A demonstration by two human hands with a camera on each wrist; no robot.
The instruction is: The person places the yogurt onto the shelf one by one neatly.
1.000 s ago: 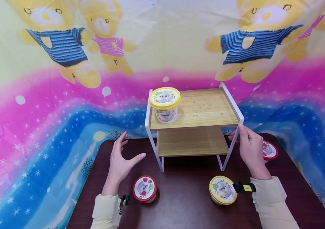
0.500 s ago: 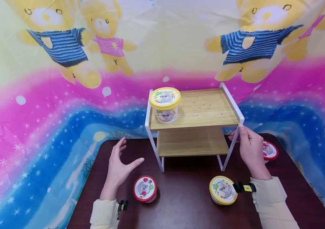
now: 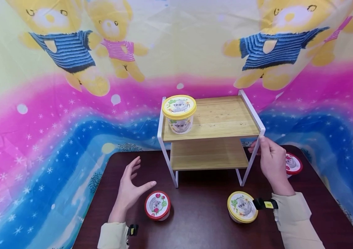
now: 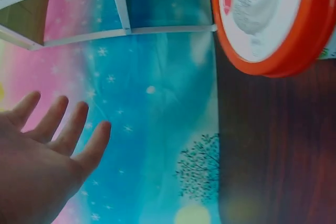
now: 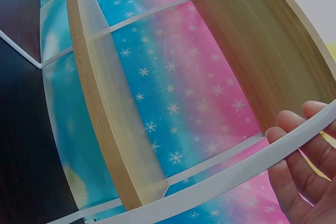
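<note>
A two-tier wooden shelf point(image 3: 209, 154) with a white metal frame stands on the table. My right hand point(image 3: 273, 159) grips its right front post; in the right wrist view the fingertips point(image 5: 283, 140) lie behind the white bar point(image 5: 220, 179). My left hand point(image 3: 130, 190) hovers left of the shelf with thumb and fingers spread, holding nothing. Just right of its thumb is a red-lidded tub point(image 3: 158, 205), which also shows at the top right of the left wrist view. One yellow-lidded tub point(image 3: 179, 114) sits on the left of the top tier.
Another yellow-lidded tub point(image 3: 242, 206) stands on the dark table point(image 3: 195, 221), near the right wrist strap. A second red-lidded tub point(image 3: 293, 164) is partly hidden behind my right hand. A printed bear cloth point(image 3: 176, 45) hangs behind and around the table.
My left hand has drifted down, away from the shelf's height and closer to the red-lidded tub beside it. The right hand, shelf and tubs have not moved.
</note>
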